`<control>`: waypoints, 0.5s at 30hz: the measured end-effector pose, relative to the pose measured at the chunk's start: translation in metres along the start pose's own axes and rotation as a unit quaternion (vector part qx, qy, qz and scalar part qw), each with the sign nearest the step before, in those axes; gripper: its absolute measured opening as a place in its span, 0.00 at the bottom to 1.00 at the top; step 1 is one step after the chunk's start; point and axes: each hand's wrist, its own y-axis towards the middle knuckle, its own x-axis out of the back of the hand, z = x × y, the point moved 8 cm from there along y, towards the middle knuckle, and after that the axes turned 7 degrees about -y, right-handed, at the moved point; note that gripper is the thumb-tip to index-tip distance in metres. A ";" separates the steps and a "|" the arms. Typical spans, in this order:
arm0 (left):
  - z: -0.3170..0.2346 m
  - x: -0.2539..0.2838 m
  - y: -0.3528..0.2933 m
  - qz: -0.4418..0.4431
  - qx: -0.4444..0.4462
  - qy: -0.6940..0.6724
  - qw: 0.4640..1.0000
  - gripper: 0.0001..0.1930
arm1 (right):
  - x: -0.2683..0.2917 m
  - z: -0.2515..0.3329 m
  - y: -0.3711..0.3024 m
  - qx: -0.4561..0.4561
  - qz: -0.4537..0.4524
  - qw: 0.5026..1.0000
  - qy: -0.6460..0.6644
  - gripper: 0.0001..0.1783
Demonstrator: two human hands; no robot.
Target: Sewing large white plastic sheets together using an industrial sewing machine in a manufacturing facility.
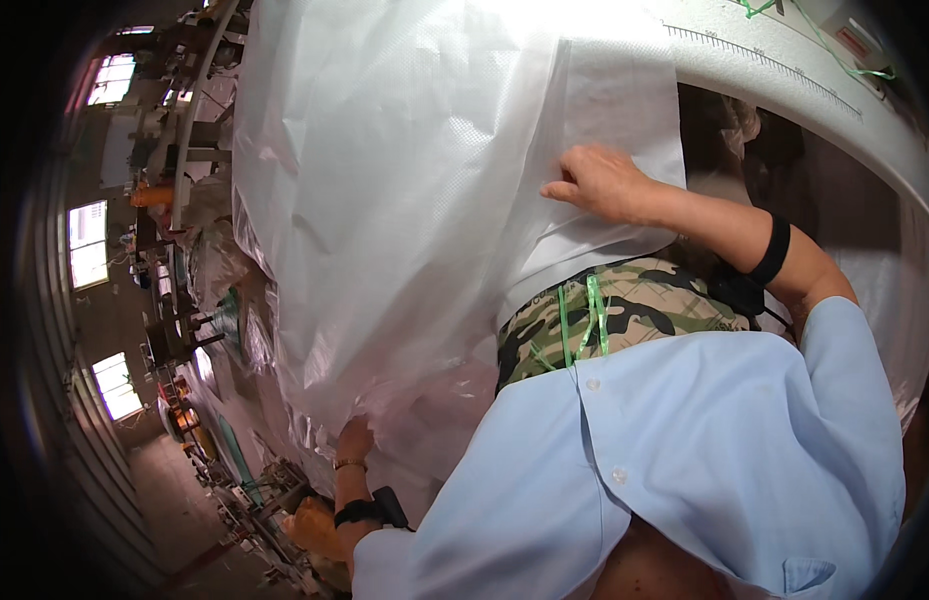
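A large white woven plastic sheet (404, 170) spreads in front of me and hangs down toward my lap. My right hand (606, 183) lies on it near a long fold, its fingers curled and the thumb pointing left at the fold. That hand looks closed on the sheet, though the fingertips are partly hidden. Low on the left, my left hand (354, 438) is at the sheet's lower edge, beside crumpled clear plastic film (424, 400). Its fingers are dim and partly covered, so their grip does not show.
At the upper right a white table edge (764, 62) carries a ruler scale, with green string (854, 70) by it. Green ties (596, 315) hang at my camouflage-patterned waist. Cluttered equipment (199, 430) and an orange item (314, 528) stand along the left.
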 end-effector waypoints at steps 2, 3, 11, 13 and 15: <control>-0.049 0.010 0.009 0.074 -0.117 -0.097 0.986 0.14 | 0.013 0.017 -0.009 0.010 0.013 1.000 -0.016 0.17; -0.084 0.037 0.009 0.075 -0.125 -0.097 0.984 0.14 | 0.018 0.021 -0.014 0.015 0.021 0.999 -0.030 0.18; -0.339 0.240 -0.055 0.103 -0.318 -0.289 0.897 0.09 | 0.027 0.011 -0.007 0.014 -0.233 0.869 0.436 0.26; -0.361 0.269 -0.066 0.048 -0.378 -0.331 0.863 0.09 | 0.015 0.023 -0.006 -0.100 -0.024 0.836 0.538 0.29; -0.380 0.302 -0.065 -0.002 -0.435 -0.392 0.811 0.11 | 0.004 0.018 0.006 -0.116 0.015 0.833 0.541 0.29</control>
